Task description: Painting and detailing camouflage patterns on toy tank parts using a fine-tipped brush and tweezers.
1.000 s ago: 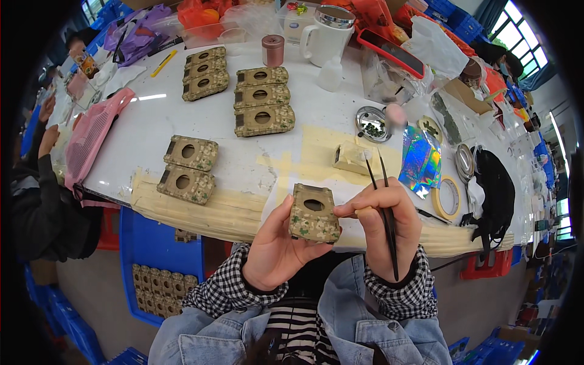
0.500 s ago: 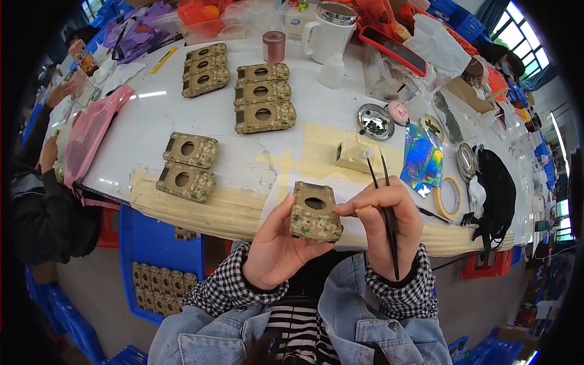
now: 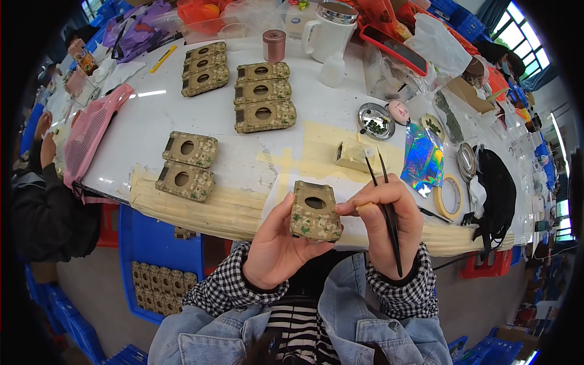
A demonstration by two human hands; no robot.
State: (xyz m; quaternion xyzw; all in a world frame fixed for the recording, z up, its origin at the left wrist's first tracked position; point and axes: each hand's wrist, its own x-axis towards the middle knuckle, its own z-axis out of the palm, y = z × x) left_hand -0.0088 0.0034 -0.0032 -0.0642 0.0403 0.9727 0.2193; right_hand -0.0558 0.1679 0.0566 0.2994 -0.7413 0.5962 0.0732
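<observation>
1. Shell (image 3: 313, 226), one; camouflage pattern, round opening in its top. Held up at the near, taped edge of the surface (image 3: 146, 121).
2. Left hand (image 3: 271, 252), one. Grip closed on the shell: thumb laid along its left side, a finger passed beneath its near end.
3. Right hand (image 3: 378, 240), one. Grip closed on the tweezers, the forefinger extended to the shell's right side; whether the shell is actually touched, or anything small is pinched there, cannot be told.
4. Tweezers (image 3: 394, 243), one pair, black. Tips parted and pointed away from the body; nothing is seen between them.
5. Shells, loose: two laid edge to edge (image 3: 185, 163) at left; two rows of three farther back, near row (image 3: 264, 94) and far row (image 3: 205, 68). More packed in the blue tray (image 3: 161, 226) below.
6. Dish (image 3: 361, 123), one, round; dark green bits contained. Placed beyond the tweezers, near the shiny sheet (image 3: 421, 161) and the tape roll (image 3: 459, 202).
7. Risks, as judged. The shell could be dropped past the edge if the left thumb were loosened. Its finish could be scratched if the tweezers were swung inward. It could be twisted within the grip if pressed too hard from the right. The green bits could be scattered if the dish were caught by a sleeve.
</observation>
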